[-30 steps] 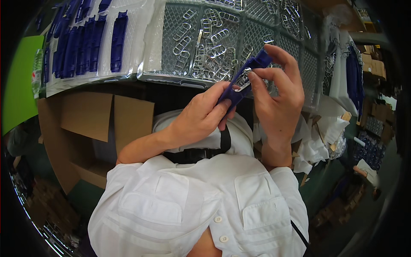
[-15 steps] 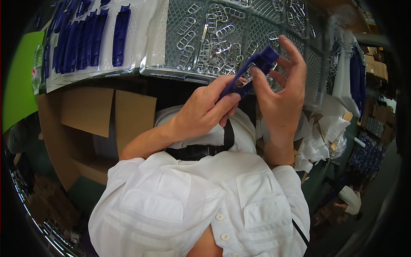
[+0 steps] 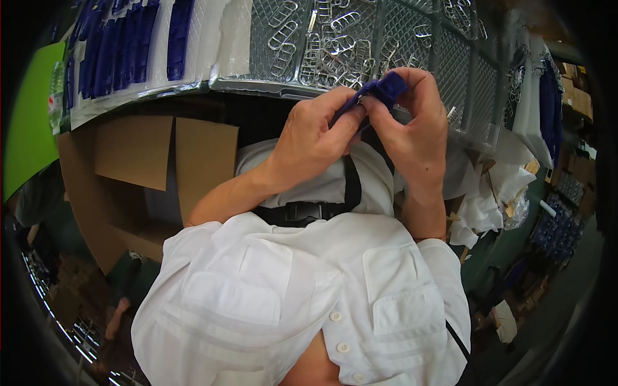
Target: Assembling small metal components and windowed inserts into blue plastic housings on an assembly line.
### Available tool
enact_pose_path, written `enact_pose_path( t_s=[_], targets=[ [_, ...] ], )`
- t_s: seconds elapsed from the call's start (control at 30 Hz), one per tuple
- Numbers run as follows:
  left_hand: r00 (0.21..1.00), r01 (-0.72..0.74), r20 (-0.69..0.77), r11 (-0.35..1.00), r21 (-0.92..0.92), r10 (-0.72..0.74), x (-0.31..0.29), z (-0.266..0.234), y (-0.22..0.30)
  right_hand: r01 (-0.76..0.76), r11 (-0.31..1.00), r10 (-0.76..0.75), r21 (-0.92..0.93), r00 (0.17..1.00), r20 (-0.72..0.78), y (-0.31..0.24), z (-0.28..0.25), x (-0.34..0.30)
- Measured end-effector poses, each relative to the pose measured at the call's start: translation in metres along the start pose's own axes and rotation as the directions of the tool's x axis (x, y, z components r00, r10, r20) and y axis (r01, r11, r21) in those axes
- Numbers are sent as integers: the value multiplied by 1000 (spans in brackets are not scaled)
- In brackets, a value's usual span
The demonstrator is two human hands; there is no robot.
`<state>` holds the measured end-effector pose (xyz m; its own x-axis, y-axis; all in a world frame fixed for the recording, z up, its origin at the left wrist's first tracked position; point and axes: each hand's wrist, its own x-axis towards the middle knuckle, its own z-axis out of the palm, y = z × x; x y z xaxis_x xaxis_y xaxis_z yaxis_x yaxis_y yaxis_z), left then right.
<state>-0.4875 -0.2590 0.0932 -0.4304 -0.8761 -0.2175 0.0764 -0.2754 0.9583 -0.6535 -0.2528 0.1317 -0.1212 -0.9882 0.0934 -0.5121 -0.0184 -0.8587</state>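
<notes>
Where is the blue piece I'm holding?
In the head view, the blue piece is above and right of centre, between your left hand and right hand, by the near edge of the tray.

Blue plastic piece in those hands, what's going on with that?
The person's left hand and right hand hold the blue plastic piece, thumbs close together; what lies beneath them is hidden. Just beyond, a clear tray holds looped metal pieces, and more blue parts lie to the left. An open cardboard box stands at left, nearer the body.
</notes>
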Motion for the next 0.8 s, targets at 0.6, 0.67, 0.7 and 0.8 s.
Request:
enact_pose_path(
  t_s=[0.6, 0.67, 0.7, 0.8],
  targets=[
    [929, 161, 364, 961, -225, -71, -2, -26, 10, -169, 934, 153, 316, 985, 75, 1, 0, 4],
    [903, 254, 412, 924, -286, -121, -11, -30, 16, -249, 834, 174, 493, 966, 194, 2, -12, 1],
    [892, 310, 420, 901, -304, -166, -15, -30, 19, -231, 838, 158, 495, 970, 186, 1, -17, -1],
    [964, -199, 207, 971, 132, 169, -20, -22, 32, -107, 660, -167, 744, 944, 284, 3, -26, 1]
  ],
)
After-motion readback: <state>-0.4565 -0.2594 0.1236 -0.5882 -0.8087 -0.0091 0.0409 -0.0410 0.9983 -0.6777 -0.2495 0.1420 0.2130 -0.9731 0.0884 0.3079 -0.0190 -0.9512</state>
